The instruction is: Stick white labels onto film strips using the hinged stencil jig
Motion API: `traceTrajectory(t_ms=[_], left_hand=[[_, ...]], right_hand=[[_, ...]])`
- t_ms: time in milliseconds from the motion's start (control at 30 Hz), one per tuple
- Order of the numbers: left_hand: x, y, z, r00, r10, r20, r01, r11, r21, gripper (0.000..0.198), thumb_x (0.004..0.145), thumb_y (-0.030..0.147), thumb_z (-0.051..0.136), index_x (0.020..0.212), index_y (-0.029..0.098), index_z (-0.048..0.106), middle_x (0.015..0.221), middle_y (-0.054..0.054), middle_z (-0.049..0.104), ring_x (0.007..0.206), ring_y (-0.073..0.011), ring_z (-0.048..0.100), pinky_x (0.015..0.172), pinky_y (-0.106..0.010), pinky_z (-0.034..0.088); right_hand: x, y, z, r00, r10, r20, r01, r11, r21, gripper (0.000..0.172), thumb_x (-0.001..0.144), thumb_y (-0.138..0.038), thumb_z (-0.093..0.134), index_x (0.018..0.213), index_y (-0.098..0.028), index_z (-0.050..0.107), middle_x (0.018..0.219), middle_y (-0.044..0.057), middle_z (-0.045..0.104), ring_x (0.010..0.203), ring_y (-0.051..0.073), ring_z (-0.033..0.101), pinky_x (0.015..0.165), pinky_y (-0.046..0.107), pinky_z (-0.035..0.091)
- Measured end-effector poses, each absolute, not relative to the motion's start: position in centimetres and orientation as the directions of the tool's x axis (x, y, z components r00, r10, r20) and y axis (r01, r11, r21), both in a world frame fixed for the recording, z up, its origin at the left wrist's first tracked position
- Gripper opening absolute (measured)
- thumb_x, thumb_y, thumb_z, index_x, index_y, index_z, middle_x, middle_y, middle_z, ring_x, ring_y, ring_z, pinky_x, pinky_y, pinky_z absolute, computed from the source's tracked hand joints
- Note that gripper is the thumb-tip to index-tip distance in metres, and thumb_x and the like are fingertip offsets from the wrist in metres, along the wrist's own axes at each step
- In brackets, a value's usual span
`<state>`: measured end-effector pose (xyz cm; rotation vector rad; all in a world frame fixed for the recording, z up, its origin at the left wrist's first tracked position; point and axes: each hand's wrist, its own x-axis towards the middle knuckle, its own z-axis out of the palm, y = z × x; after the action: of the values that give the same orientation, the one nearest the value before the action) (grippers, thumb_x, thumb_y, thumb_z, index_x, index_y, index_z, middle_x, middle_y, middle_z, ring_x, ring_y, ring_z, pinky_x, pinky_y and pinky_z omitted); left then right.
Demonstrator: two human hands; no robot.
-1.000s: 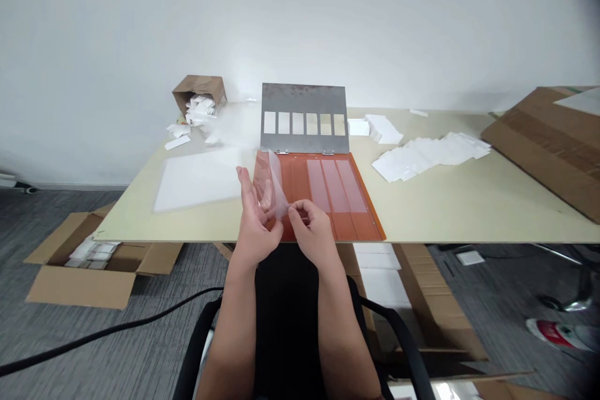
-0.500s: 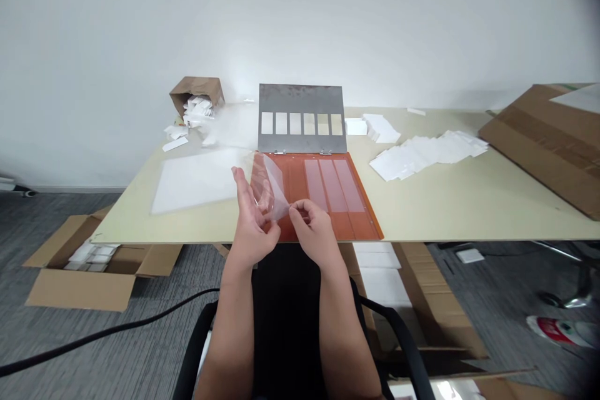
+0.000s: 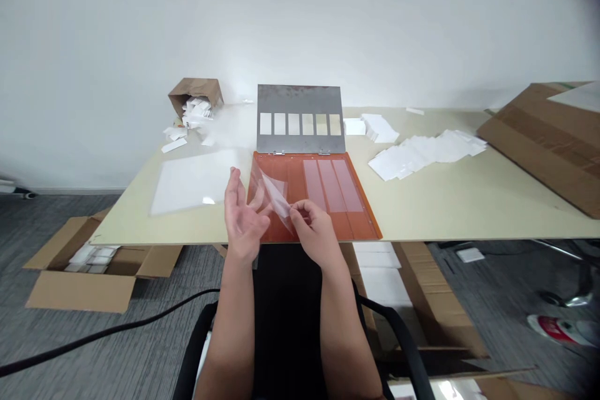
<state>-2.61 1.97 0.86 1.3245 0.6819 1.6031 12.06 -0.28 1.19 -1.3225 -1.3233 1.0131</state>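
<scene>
My right hand [image 3: 312, 228] pinches the edge of a thin clear plastic film [image 3: 276, 197] between thumb and fingertips. The film hangs tilted over the left part of an orange board [image 3: 293, 184]. My left hand [image 3: 246, 219] is spread beside it, palm up, fingers apart. Part of the film passes by its fingers; whether they touch I cannot tell. Three pale strips [image 3: 330, 184] lie in the board's right part. Hinged to its back edge, a grey metal panel [image 3: 300, 97] stands raised, with a row of several rectangular windows.
A stack of whitish sheets [image 3: 192, 184] lies left of the board. Behind it a small cardboard box [image 3: 194, 86] spills white pieces. White cards [image 3: 429, 153] fan out at right, near a large carton [image 3: 546, 137]. Open boxes [image 3: 79, 290] stand on the floor; chair arms flank me.
My left hand has opened and shifted slightly left, its thumb now away from the film. The film has swung to a flatter, narrower slant, while my right hand keeps its pinch.
</scene>
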Motion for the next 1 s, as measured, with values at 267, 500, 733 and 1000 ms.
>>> traceTrajectory(t_ms=[267, 500, 733, 1000], left_hand=[[-2.7, 2.6, 2.8, -0.213, 0.845, 0.49, -0.152, -0.524, 0.838, 0.075, 0.071, 0.024, 0.084, 0.136, 0.04, 0.049, 0.164, -0.002, 0.02, 0.143, -0.0368, 0.037, 0.105, -0.051, 0.049], [-2.7, 3.5, 3.6, -0.217, 0.743, 0.633, 0.054, -0.639, 0.768, 0.066, 0.076, 0.022, 0.078, 0.135, 0.037, 0.051, 0.158, 0.0, 0.035, 0.151, -0.03, 0.016, 0.111, -0.047, 0.045], [-3.3, 4.3, 3.2, -0.262, 0.745, 0.614, 0.104, -0.61, 0.785, 0.065, 0.075, 0.022, 0.077, 0.133, 0.035, 0.05, 0.158, -0.002, 0.034, 0.151, -0.0309, 0.017, 0.109, -0.049, 0.046], [-3.7, 6.0, 2.7, -0.411, 0.802, 0.433, 0.068, -0.446, 0.892, 0.071, 0.071, 0.028, 0.079, 0.135, 0.034, 0.048, 0.157, -0.007, 0.034, 0.141, -0.0376, 0.039, 0.092, -0.046, 0.06]], right_hand=[[11.9, -0.4, 1.1, 0.054, 0.996, 0.068, 0.227, 0.054, -0.972, 0.02, 0.089, -0.037, 0.05, 0.086, -0.021, 0.061, 0.084, 0.002, 0.068, 0.074, 0.014, 0.061, 0.069, 0.027, 0.047], [12.3, -0.3, 0.8, 0.12, 0.988, 0.096, 0.318, 0.053, -0.946, 0.019, 0.089, -0.036, 0.049, 0.088, -0.021, 0.061, 0.085, 0.003, 0.069, 0.076, 0.017, 0.063, 0.072, 0.029, 0.048], [13.2, -0.5, 0.5, 0.195, 0.975, 0.103, 0.43, 0.009, -0.903, 0.021, 0.09, -0.036, 0.047, 0.089, -0.021, 0.062, 0.087, 0.005, 0.069, 0.08, 0.019, 0.062, 0.075, 0.032, 0.046], [13.9, -0.9, 0.3, 0.215, 0.97, 0.113, 0.523, -0.017, -0.852, 0.019, 0.091, -0.031, 0.045, 0.085, -0.023, 0.06, 0.083, 0.003, 0.068, 0.083, 0.021, 0.059, 0.077, 0.033, 0.041]])
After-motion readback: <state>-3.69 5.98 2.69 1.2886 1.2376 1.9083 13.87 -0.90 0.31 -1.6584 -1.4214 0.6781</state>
